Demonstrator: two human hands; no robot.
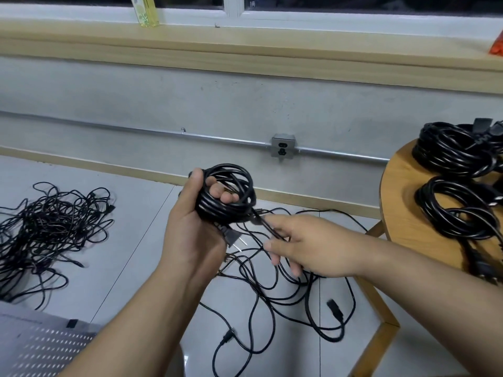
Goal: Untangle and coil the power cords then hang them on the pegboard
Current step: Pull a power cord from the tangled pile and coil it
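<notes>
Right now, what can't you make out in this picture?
Head view:
Pegboard: cut off by bottom-left edge.
Coiled cords on table: cut off by right edge.
Plug: partly hidden by left hand holding the coil.
Cord pinched by right hand: blurred.

The pegboard (40,349) and the coiled cords (446,156) run off frame.

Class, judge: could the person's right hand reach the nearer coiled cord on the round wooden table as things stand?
Probably yes: the nearer coiled cord lies uncovered on the table beside the right forearm, nothing between. But the right hand pinches a cord tail and must release it first.
</notes>
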